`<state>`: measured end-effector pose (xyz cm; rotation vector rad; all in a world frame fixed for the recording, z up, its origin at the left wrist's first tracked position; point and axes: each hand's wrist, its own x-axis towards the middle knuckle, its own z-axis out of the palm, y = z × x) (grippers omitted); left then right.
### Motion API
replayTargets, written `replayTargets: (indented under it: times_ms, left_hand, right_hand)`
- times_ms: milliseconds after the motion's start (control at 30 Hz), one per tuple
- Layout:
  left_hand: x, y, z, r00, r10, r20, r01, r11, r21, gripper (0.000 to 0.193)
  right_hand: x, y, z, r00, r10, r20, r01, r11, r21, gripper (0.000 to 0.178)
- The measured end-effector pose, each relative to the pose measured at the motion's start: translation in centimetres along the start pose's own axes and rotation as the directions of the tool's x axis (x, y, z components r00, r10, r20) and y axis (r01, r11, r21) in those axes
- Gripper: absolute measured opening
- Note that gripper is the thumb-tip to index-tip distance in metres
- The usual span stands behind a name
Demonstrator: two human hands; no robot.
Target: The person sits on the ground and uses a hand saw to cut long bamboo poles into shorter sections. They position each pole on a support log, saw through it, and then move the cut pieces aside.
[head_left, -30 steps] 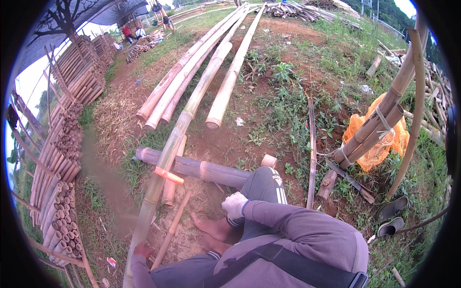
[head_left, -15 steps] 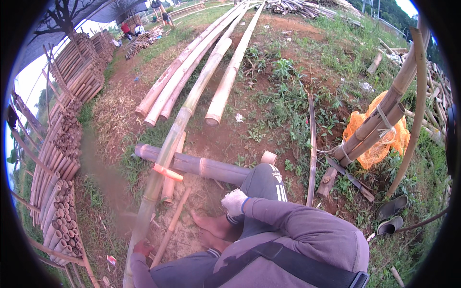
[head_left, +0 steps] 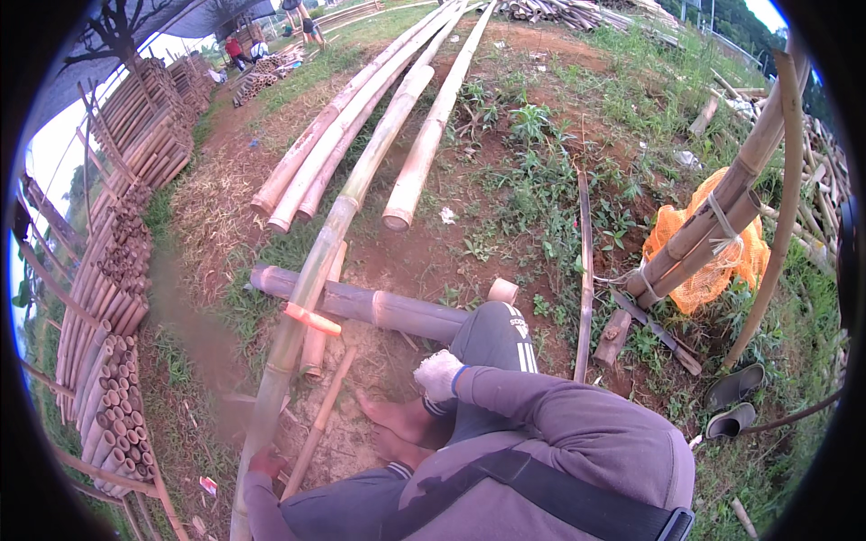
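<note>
A long green-tan bamboo pole slopes from the far middle down past my left side. It crosses a thick dark bamboo log lying on the ground. My bare left hand is against the pole's near end, seemingly gripping it; part of the fingers is hidden. An orange handle-like piece lies across the pole near the log. My right hand, in a white knitted glove, is curled into a fist by my right knee, with nothing seen sticking out of it. A thin bamboo stick slants beside my bare feet.
Several bamboo poles lie ahead on grass and red soil. Stacked bamboo lines the left. At right are an orange net bag tied near upright poles, a long-bladed knife on the ground, and dark shoes.
The whole view has shifted very slightly. Both hands, the pole and the orange piece keep nearly the same places relative to one another.
</note>
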<state>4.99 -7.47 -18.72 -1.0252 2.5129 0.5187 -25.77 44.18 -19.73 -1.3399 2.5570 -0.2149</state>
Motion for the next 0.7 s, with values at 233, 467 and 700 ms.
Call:
replayTargets:
  times_ms: [233, 467, 700]
  left_hand:
    - [-0.1, 1.1, -0.3, 0.999, 0.038, 0.016, -0.038, 0.999, 0.002, 0.078]
    - [-0.6, -5.0, -2.4, 0.871, 0.148, -0.469, -0.182, 0.983, -0.027, 0.059]
    - [-35.2, 16.2, -22.2, -0.496, 0.103, -0.862, -0.862, 0.06, 0.503, 0.037]
  right_hand:
    - [0.0, 0.7, 1.6, 0.996, -0.01, -0.087, 0.009, 1.0, -0.015, 0.023]
    - [0.9, -1.9, -2.4, 0.998, -0.056, 0.008, 0.056, 0.998, 0.013, 0.022]
    - [2.1, -2.3, -1.4, 0.987, -0.056, 0.149, 0.064, 0.997, -0.051, 0.026]
